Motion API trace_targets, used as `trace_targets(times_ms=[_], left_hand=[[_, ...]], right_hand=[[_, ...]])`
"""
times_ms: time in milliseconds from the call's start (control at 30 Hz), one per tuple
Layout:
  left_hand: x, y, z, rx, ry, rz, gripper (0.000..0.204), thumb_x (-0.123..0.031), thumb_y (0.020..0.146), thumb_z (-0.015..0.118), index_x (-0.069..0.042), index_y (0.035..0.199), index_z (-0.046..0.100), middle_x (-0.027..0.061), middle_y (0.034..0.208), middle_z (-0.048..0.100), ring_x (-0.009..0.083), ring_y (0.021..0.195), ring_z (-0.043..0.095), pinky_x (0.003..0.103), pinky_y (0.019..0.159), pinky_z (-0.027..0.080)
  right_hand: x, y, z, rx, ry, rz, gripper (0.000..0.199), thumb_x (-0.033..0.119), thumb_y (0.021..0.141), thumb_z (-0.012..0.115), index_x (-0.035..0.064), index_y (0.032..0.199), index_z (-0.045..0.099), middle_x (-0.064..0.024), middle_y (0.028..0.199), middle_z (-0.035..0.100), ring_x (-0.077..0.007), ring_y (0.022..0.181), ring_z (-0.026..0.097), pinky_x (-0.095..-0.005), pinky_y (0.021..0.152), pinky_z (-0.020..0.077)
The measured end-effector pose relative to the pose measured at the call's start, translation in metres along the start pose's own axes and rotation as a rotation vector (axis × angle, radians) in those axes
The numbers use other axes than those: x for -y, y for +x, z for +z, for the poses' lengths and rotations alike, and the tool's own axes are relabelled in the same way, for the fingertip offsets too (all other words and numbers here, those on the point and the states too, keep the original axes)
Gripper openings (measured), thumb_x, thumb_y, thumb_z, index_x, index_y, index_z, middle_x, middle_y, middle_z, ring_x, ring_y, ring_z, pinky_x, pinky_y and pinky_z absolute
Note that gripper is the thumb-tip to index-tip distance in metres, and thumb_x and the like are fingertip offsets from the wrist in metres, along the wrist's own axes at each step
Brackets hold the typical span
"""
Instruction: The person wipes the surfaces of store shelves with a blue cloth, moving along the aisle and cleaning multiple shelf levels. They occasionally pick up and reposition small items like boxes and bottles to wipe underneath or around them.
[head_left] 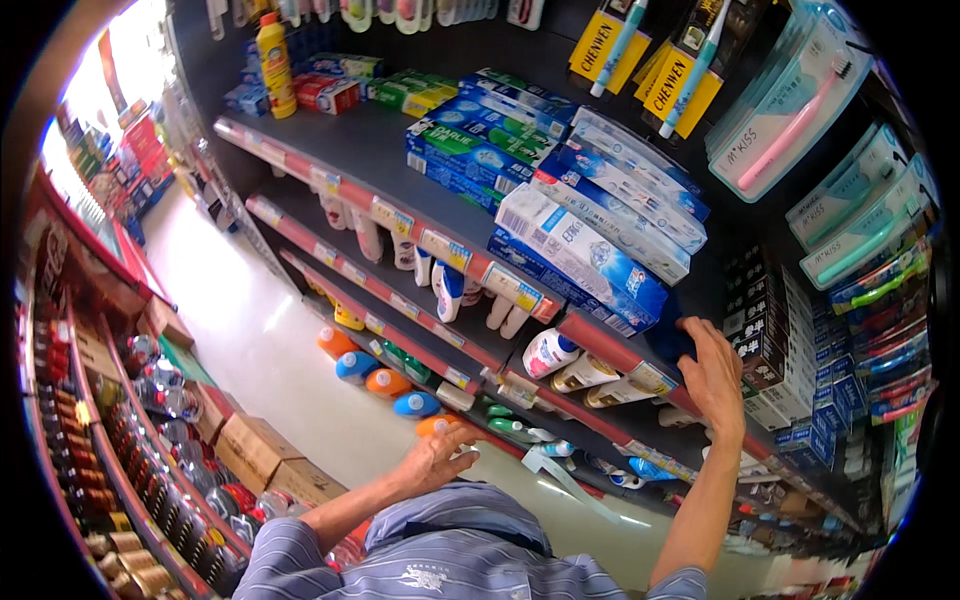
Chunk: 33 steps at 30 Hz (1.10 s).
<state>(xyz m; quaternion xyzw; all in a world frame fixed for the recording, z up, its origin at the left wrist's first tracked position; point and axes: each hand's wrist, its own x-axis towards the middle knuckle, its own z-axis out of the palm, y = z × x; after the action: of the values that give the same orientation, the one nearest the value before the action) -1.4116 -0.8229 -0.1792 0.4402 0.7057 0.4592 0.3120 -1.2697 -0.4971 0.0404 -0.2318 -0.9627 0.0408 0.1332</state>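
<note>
Striped shirt (490,578), white emblem (427,577); right hand (712,372) near blue-white lettered boxes (580,258).

Cartons (580,250): I'm seeing smooth, glossy card.
Shelf top (350,138): looking matt on my feed.
Yellow bottle (277,65): showing shiny plastic.
Floor (210,265): gleaming, smooth and glossy.
Shirt (460,572): I'm viewing matt cloth.

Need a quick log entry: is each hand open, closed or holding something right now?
Left hand: open, nothing visible in it.
Right hand: partly curled at the shelf; grip can't be told.
</note>
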Motion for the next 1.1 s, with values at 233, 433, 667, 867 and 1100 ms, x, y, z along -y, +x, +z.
trace_targets(times_ms=[233, 433, 667, 867, 1100], left_hand=[[-0.018, -0.032, 0.020, -0.070, 0.002, -0.069, 0.032, -0.014, 0.091, 0.064, -0.004, 0.121, 0.061, 0.0162, 0.110, 0.066, 0.0305, 0.099, 0.067, 0.041, 0.085, 0.055], [-0.017, -0.061, 0.027, -0.110, -0.015, -0.167, 0.031, -0.014, 0.090, 0.065, -0.005, 0.119, 0.063, 0.0149, 0.109, 0.065, 0.0296, 0.098, 0.067, 0.040, 0.085, 0.054], [-0.006, -0.079, 0.001, -0.149, -0.065, -0.192, 0.031, -0.013, 0.090, 0.064, -0.006, 0.120, 0.062, 0.0140, 0.113, 0.066, 0.0298, 0.094, 0.068, 0.040, 0.082, 0.055], [0.023, -0.091, -0.057, -0.270, -0.108, -0.083, 0.030, -0.009, 0.090, 0.066, -0.003, 0.119, 0.063, 0.0131, 0.113, 0.066, 0.0280, 0.096, 0.067, 0.037, 0.081, 0.056], [0.071, -0.140, -0.143, -0.438, -0.121, -0.198, 0.028, -0.001, 0.087, 0.067, -0.003, 0.115, 0.065, 0.0114, 0.112, 0.066, 0.0215, 0.102, 0.066, 0.033, 0.079, 0.055]], right_hand=[[-0.007, -0.004, -0.001, 0.007, 0.252, -0.052, 0.035, -0.003, 0.071, 0.052, -0.0002, 0.104, 0.061, -0.0160, 0.107, 0.064, -0.0384, 0.102, 0.059, -0.0412, 0.090, 0.0465], [-0.014, -0.013, 0.000, -0.130, 0.513, -0.110, 0.037, -0.007, 0.066, 0.050, -0.0004, 0.102, 0.061, -0.0153, 0.109, 0.066, -0.0304, 0.100, 0.064, -0.0332, 0.093, 0.0470], [0.066, -0.029, 0.006, -0.296, 0.854, -0.099, 0.035, -0.005, 0.073, 0.057, 0.0013, 0.107, 0.062, -0.0122, 0.110, 0.066, -0.0199, 0.098, 0.062, -0.0299, 0.089, 0.0477], [0.178, 0.007, 0.038, -0.278, 0.899, 0.060, 0.034, 0.005, 0.081, 0.060, 0.0006, 0.114, 0.063, -0.0056, 0.102, 0.063, -0.0135, 0.093, 0.057, -0.0271, 0.085, 0.0471], [0.241, 0.089, 0.095, -0.523, 0.280, -0.012, 0.037, 0.011, 0.087, 0.061, 0.0012, 0.122, 0.059, -0.0199, 0.119, 0.063, -0.0365, 0.106, 0.062, -0.0433, 0.092, 0.0500]])
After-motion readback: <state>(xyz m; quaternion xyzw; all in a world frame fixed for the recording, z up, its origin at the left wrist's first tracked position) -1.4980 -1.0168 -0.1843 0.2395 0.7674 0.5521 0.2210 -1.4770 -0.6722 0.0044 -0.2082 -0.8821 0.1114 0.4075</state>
